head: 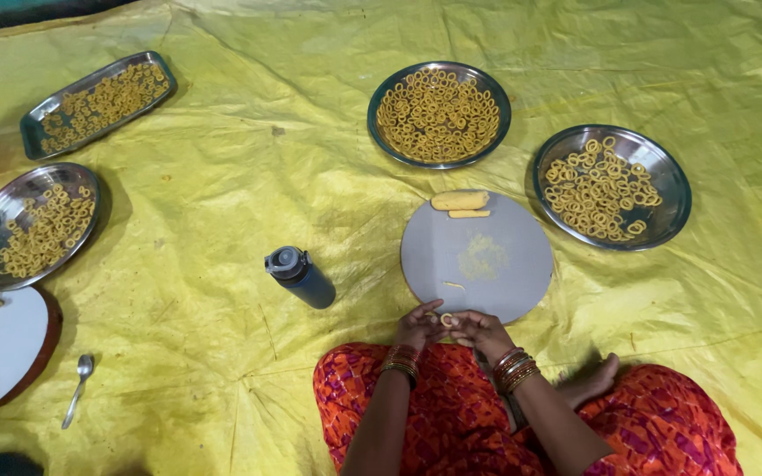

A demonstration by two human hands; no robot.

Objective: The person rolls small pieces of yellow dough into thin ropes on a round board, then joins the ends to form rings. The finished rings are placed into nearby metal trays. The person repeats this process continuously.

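Glossy, crinkled yellow plastic sheet as ground cover. Polished, reflective steel plates and spoon. Matt, smooth grey round board. Soft, matt yellow dough roll. Dark, semi-gloss bottle. Printed orange cloth.

No packages, no labels, no signs, no screens anywhere on the yellow sheet

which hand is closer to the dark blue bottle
Left. The left hand sits at the round board's near edge, right of the bottle; the right hand lies farther right.
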